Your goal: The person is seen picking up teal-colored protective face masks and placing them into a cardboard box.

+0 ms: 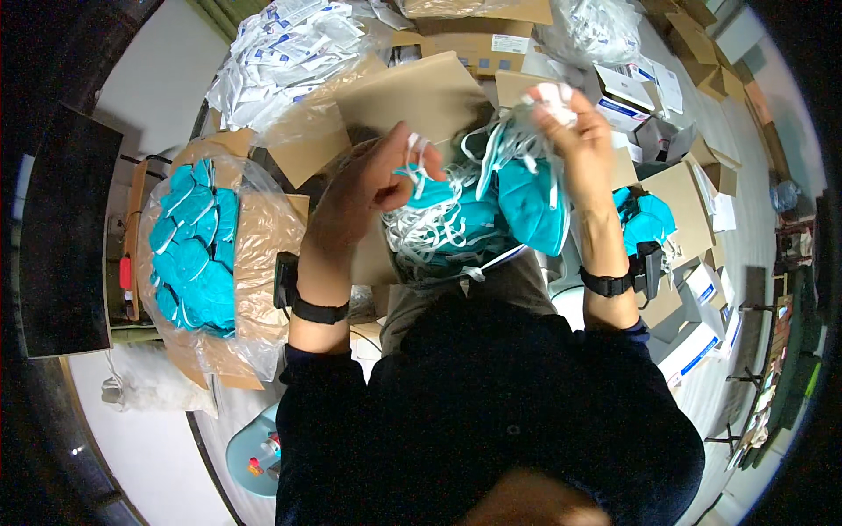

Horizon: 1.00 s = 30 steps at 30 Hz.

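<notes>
My right hand [579,140] is raised with its fingers closed on white ear loops. From these loops hang teal face masks [531,206], bunched and overlapping. To its left, my left hand [402,175] has its fingers curled around a white loop above a pile of teal masks [478,223]. Tangled white ear loops [430,228] cover the left side of that pile, just below the left hand. The pile lies in front of me, above my lap. Motion slightly smears both hands' fingertips.
A plastic-lined carton [263,254] at the left holds many teal masks. Behind stand an open cardboard box [412,88] and a heap of white packets [289,61]. More teal masks [647,219] and white boxes [693,346] lie at the right. A blue stool [246,456] stands lower left.
</notes>
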### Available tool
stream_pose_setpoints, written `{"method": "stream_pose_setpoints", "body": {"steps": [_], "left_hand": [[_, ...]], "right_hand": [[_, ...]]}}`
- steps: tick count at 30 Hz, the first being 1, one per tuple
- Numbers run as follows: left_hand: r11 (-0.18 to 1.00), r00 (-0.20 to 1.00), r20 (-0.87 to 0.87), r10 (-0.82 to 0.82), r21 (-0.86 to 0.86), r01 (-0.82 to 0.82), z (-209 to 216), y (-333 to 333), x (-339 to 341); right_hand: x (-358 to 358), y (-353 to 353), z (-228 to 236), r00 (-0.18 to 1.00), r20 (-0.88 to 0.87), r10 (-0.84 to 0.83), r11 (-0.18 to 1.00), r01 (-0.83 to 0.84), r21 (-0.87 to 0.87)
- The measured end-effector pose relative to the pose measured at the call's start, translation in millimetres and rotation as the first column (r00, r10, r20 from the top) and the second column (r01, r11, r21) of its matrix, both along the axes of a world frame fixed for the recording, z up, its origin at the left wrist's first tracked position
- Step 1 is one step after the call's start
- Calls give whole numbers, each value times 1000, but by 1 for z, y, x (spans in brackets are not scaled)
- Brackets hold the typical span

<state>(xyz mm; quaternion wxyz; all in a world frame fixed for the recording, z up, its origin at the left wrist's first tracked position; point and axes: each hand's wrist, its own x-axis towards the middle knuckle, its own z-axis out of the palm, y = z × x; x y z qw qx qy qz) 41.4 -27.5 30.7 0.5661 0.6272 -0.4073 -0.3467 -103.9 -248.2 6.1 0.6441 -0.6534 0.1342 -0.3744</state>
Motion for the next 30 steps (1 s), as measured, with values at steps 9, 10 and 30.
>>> {"method": "stream_pose_setpoints", "body": {"steps": [9, 10, 30], "left_hand": [[977, 975, 68, -212, 41, 209, 8, -22, -9], [973, 976, 20, -216, 87, 213, 8, -21, -9], [993, 983, -164, -87, 60, 98, -34, -33, -47]], "right_hand": [[17, 38, 12, 850, -424, 312, 840, -455, -294], [17, 36, 11, 845, -424, 325, 817, -477, -325], [29, 16, -9, 964, 23, 264, 740, -218, 636]]}}
